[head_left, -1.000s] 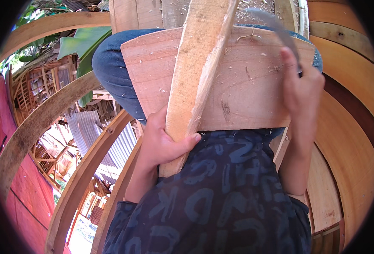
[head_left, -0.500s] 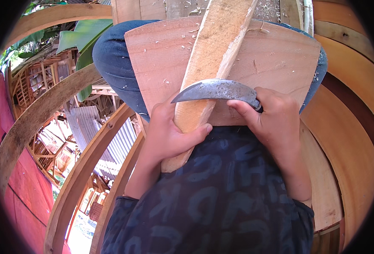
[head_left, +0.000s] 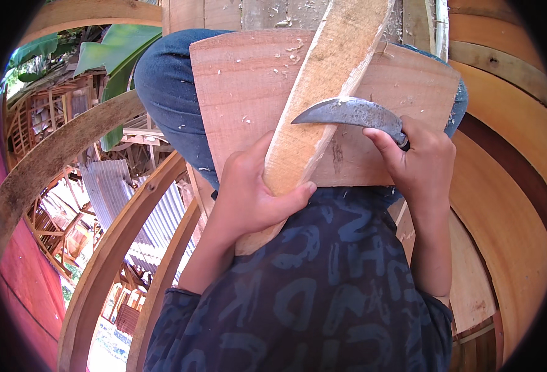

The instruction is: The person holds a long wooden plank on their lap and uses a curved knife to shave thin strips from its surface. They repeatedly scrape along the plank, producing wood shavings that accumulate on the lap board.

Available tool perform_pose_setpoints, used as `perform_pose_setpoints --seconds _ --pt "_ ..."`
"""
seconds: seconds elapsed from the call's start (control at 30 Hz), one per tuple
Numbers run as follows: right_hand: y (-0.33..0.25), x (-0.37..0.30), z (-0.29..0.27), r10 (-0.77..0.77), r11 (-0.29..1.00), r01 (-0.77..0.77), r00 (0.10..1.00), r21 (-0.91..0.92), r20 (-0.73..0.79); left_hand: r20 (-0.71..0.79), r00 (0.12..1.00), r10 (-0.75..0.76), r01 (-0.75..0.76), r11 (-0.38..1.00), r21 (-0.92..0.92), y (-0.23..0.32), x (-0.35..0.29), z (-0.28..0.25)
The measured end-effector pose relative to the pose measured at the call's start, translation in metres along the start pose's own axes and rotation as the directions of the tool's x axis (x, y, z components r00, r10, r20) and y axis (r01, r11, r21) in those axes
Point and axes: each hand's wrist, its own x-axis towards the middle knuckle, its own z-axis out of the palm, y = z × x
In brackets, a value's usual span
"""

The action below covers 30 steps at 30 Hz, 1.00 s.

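Observation:
A long pale wooden plank slants across a broad flat board on my lap, its near end against my dark patterned shirt. My left hand is wrapped round the plank's lower part, thumb lying across its near face. In my right hand is a curved knife with a dull grey, sickle-like blade. The fist hides most of its handle. The blade crosses the plank above my left hand, tip pointing left, its upper edge at the plank's right edge. Small shavings lie on the board.
Jeans-clad knees stick out under the board. Curved wooden ribs stand to the left, with corrugated metal sheets and timber below. Bent planks line the right side. Wood shavings litter the floorboards at the top.
The knife and my right hand have moved up along the plank and to the right. The plank's far end has swung a little right; my left hand keeps its grip.

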Motion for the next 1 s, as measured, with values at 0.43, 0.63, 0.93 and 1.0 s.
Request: perform_pose_setpoints --seconds 0.43,0.63,0.93,1.0 --pt "-0.0003 0.0027 -0.0020 -0.028 0.997 0.024 0.999 -0.075 -0.043 -0.004 1.000 0.013 -0.013 1.000 0.000 0.0022 -0.0005 -0.0006" --pt "-0.0002 0.0028 -0.0047 -0.012 0.998 0.008 0.998 -0.066 -0.067 -0.024 0.999 0.036 -0.036 0.999 0.013 0.0060 -0.0023 0.0020" --pt "0.0001 -0.0005 -0.0021 0.005 0.996 -0.014 0.996 -0.088 -0.093 -0.033 0.998 0.049 -0.049 0.999 -0.017 0.0010 -0.0053 0.0048" --pt "0.0016 -0.0013 -0.0002 0.015 0.996 -0.023 0.996 -0.087 -0.091 -0.035 0.998 0.052 -0.053 0.999 -0.014 0.0013 -0.0061 0.0040"
